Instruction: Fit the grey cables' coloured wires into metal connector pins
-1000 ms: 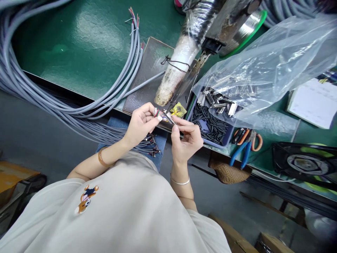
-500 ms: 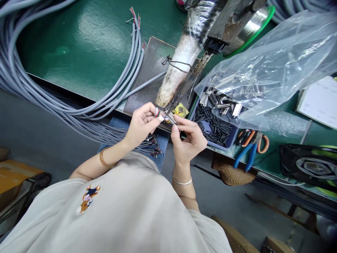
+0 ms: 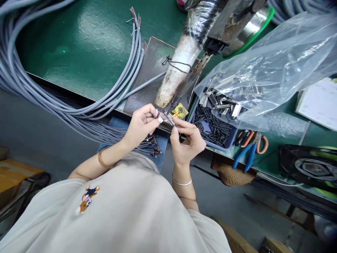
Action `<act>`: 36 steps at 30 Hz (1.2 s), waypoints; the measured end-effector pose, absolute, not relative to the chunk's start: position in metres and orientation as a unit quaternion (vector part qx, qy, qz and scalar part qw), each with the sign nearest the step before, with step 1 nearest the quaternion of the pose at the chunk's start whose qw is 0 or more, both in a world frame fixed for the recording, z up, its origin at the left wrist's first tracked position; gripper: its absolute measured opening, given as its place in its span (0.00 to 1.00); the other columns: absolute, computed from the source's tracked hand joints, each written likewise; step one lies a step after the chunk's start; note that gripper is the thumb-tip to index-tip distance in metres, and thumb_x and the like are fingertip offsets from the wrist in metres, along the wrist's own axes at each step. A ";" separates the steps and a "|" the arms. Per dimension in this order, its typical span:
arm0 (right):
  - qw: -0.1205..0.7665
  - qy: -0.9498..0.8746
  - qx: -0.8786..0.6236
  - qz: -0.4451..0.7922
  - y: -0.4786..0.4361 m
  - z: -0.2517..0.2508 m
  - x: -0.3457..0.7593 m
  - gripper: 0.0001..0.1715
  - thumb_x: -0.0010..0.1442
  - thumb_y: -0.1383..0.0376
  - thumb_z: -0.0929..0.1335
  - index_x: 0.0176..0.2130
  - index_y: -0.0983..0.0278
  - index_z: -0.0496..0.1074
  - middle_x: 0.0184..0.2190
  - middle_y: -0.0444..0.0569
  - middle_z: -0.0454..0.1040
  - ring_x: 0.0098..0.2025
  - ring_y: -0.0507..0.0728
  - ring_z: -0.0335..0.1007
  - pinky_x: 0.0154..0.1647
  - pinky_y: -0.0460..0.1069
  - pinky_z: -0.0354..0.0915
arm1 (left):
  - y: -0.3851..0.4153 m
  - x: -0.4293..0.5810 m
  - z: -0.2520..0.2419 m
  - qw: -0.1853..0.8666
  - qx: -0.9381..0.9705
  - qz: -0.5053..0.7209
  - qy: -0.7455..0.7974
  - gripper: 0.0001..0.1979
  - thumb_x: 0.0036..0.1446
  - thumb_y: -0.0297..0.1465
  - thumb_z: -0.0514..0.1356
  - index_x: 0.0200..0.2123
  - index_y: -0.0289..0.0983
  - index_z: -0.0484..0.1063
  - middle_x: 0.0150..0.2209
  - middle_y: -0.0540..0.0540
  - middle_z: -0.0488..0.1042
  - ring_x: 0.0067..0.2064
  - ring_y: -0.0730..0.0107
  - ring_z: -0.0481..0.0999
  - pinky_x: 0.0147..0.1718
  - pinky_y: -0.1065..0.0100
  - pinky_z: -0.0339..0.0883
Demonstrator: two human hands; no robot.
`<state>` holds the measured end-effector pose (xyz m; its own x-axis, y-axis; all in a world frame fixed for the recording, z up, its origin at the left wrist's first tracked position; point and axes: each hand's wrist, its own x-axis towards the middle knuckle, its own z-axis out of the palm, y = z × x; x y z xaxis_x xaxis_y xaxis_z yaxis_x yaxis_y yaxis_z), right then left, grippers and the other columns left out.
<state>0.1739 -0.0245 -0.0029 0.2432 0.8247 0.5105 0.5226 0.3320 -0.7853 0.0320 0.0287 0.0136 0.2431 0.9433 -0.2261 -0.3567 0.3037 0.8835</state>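
My left hand is closed in a pinch on the coloured wires at the end of a grey cable. Between thumb and fingers of my right hand is one end of a small metal connector. Wires and connector meet in front of my fingers; the exact joints are too small to make out. Just above them are the soldering iron's tip and its metal shaft, pointing down beside a white, soot-stained tube. A yellow sponge lies close behind the connector.
A blue bin at right holds black pieces and metal connectors, partly under a plastic bag. Pliers with blue handles lie at the table edge. Grey cables hang over the left edge. A solder spool stands behind.
The connector has tilted and shifted slightly down from the soldering iron's tip, and my right hand has moved a little down and left. My left hand keeps its pinch on the wires.
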 end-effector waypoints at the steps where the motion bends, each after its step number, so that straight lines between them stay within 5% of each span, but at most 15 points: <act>1: 0.552 -0.600 -0.563 0.137 -0.025 -0.003 0.174 0.05 0.62 0.68 0.71 0.35 0.58 0.72 0.43 0.45 0.84 0.43 0.57 0.83 0.43 0.54 0.78 | 0.029 0.032 0.014 0.701 0.361 0.463 0.405 0.12 0.49 0.29 0.67 0.26 0.37 0.64 0.25 0.54 0.71 0.17 0.87 0.60 0.14 0.78 0.53; 12: 0.571 -0.502 -0.590 0.272 -0.024 0.004 0.174 0.07 0.61 0.63 0.73 0.32 0.61 0.72 0.40 0.48 0.84 0.43 0.56 0.83 0.40 0.51 0.78 | 0.027 0.026 0.010 0.703 0.374 0.431 0.424 0.12 0.45 0.26 0.69 0.26 0.35 0.67 0.22 0.54 0.71 0.17 0.86 0.63 0.15 0.79 0.55; 20: 0.570 -0.529 -0.582 0.239 -0.025 0.004 0.170 0.05 0.61 0.67 0.72 0.33 0.60 0.73 0.40 0.46 0.83 0.45 0.56 0.82 0.48 0.54 0.77 | 0.027 0.029 0.012 0.675 0.397 0.469 0.409 0.11 0.48 0.26 0.68 0.26 0.36 0.66 0.22 0.56 0.69 0.18 0.87 0.62 0.16 0.80 0.56; 36: 0.572 -0.548 -0.570 0.219 -0.023 -0.001 0.169 0.05 0.62 0.67 0.71 0.33 0.60 0.72 0.40 0.46 0.83 0.45 0.57 0.82 0.48 0.55 0.78 | 0.024 0.031 0.006 0.674 0.371 0.489 0.411 0.12 0.48 0.25 0.68 0.26 0.37 0.65 0.20 0.57 0.67 0.16 0.86 0.59 0.14 0.80 0.53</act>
<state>0.1693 -0.0227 -0.0011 0.3029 0.8754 0.3768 0.3735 0.2547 -0.8920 0.0313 0.0242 0.0055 0.1832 0.9643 -0.1911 -0.3539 0.2460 0.9024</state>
